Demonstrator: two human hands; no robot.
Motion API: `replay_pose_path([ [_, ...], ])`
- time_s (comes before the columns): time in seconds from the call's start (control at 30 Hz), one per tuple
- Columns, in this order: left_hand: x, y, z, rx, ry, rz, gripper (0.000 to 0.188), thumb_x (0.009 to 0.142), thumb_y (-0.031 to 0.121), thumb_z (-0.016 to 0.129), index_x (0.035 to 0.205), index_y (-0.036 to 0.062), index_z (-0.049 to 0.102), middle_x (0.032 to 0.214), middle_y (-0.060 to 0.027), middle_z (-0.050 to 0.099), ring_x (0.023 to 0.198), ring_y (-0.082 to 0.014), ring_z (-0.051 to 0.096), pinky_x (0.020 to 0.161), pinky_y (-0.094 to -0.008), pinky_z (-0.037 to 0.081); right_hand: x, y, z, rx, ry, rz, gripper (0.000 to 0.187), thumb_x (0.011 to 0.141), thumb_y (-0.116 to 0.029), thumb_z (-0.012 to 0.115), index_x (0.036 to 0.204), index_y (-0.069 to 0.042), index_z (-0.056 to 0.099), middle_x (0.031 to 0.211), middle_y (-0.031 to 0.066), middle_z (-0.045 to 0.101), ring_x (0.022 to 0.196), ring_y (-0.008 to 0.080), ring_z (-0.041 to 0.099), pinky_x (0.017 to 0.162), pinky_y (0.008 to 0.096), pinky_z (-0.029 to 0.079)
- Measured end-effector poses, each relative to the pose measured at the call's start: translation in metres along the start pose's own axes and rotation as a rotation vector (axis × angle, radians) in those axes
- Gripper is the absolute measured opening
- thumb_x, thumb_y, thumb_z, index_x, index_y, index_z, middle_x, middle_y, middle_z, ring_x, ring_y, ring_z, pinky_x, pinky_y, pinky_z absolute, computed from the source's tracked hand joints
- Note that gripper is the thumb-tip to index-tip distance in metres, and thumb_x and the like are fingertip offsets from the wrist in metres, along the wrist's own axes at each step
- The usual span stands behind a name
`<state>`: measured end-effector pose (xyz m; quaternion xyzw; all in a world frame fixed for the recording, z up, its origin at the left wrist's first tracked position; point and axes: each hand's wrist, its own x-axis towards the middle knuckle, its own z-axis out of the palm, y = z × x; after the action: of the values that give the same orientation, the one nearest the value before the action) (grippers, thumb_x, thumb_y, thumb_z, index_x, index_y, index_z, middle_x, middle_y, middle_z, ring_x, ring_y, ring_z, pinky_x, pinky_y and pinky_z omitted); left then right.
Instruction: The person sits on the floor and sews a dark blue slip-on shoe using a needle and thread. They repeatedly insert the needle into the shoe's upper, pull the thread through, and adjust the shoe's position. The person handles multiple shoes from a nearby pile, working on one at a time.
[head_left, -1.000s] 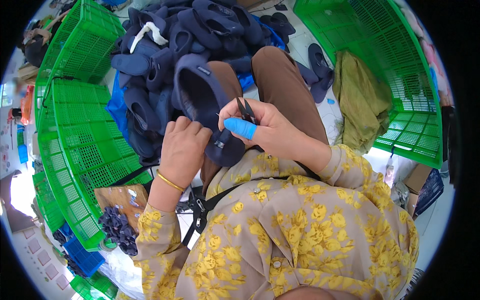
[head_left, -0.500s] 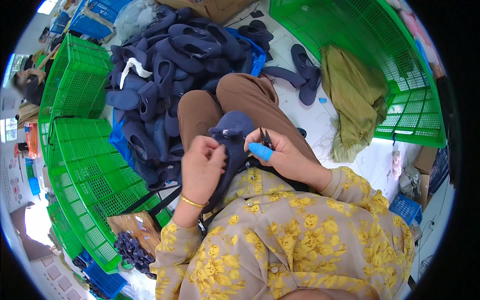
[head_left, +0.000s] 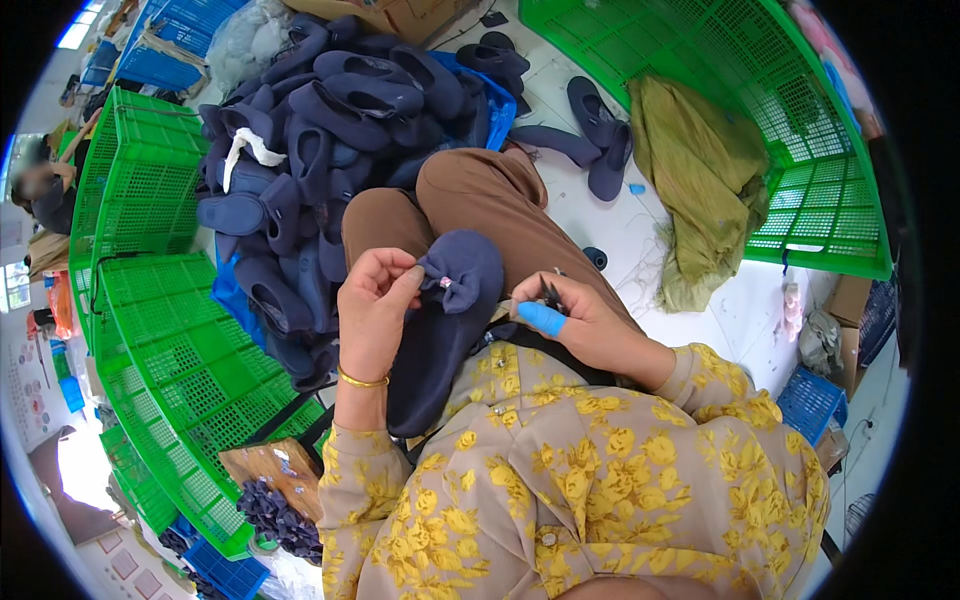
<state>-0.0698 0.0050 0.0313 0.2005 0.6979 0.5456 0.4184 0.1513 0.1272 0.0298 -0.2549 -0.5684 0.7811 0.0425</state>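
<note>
Both hands work at lap level over one dark blue slipper (head_left: 440, 330). Left hand (head_left: 375, 310) pinches the slipper's upper near the toe, thumb and fingers closed on the bunched fabric beside a small pink-and-white mark. Right hand (head_left: 580, 320) sits just beside the slipper on its other side, fingers curled around a small dark tool (head_left: 552, 293), most likely snips; a blue guard (head_left: 543, 318) covers one fingertip. Whether the tool touches the fabric, I cannot tell.

Slipper lies lengthwise along the lap, toe away from the body, heel toward the yellow-flowered shirt (head_left: 590, 480), resting against the brown trousers (head_left: 500, 210).

Judging by how the upper folds under the pinch, the slipper looks soft, light and floppy, with a fuzzy, non-slippery surface. It seems unlikely to break, though the upper would collapse if gripped loosely. The best hold looks like where the left hand has it: a firm pinch at the edge of the upper, keeping the fabric taut, with the sole backed by the lap.

Beyond the knees a heap of like slippers (head_left: 340, 110) is piled on the floor. Green crates (head_left: 150, 300) stand at the left, a larger green crate (head_left: 740, 90) at the upper right, and an olive cloth (head_left: 700, 180) lies beside it.
</note>
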Motion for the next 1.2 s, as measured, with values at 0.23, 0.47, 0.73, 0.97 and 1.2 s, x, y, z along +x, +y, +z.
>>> replay_pose_path([
  [0.23,-0.007,-0.015,0.002,-0.107,0.151,0.159,0.013,0.090,-0.004,0.061,0.101,0.0034,0.060,0.091,0.0031,0.058,0.082,-0.0033,0.053,0.074,-0.0172,0.043,-0.036,0.030,-0.070,0.548,0.401,0.090,0.013,0.094,-0.018,0.061,0.105,-0.010,0.060,0.065,-0.0064,0.039,0.050,0.0032,0.032,0.046,0.0214,0.025],
  [0.47,-0.011,-0.023,0.014,-0.173,0.105,0.148,0.014,0.091,-0.004,0.060,0.103,0.0031,0.060,0.090,0.0032,0.058,0.081,-0.0032,0.053,0.073,-0.0172,0.042,-0.158,0.096,-0.298,0.902,1.147,0.113,0.019,0.099,-0.018,0.056,0.080,-0.017,0.050,0.055,-0.0071,0.025,0.041,0.0063,0.022,0.040,0.0221,0.019],
  [0.73,0.003,-0.006,0.005,0.024,-0.010,-0.017,0.022,0.093,0.010,0.065,0.112,0.0004,0.060,0.086,0.0033,0.061,0.076,-0.0032,0.053,0.069,-0.0178,0.043,-0.043,0.038,-0.179,0.332,0.932,-0.038,0.008,0.092,-0.018,0.065,0.094,-0.015,0.058,0.063,-0.0088,0.036,0.048,0.0037,0.028,0.045,0.0220,0.023],
  [0.97,0.011,-0.012,0.017,-0.037,-0.125,-0.076,0.013,0.095,0.017,0.063,0.093,0.0044,0.064,0.081,0.0055,0.059,0.071,-0.0028,0.048,0.067,-0.0180,0.039,0.032,0.008,-0.014,-0.831,0.178,-0.127,0.019,0.085,-0.018,0.070,0.098,-0.007,0.062,0.073,0.0098,0.060,0.061,0.0162,0.056,0.059,0.0332,0.045],
  [1.2,0.020,-0.021,0.023,-0.152,-0.021,-0.157,0.011,0.094,0.017,0.062,0.088,0.0074,0.063,0.074,0.0051,0.058,0.067,-0.0029,0.046,0.063,-0.0179,0.036,0.043,-0.006,-0.006,-0.125,-0.166,-0.036,0.017,0.090,-0.019,0.067,0.087,-0.003,0.071,0.080,0.0147,0.068,0.071,0.0308,0.063,0.064,0.0316,0.050],
])
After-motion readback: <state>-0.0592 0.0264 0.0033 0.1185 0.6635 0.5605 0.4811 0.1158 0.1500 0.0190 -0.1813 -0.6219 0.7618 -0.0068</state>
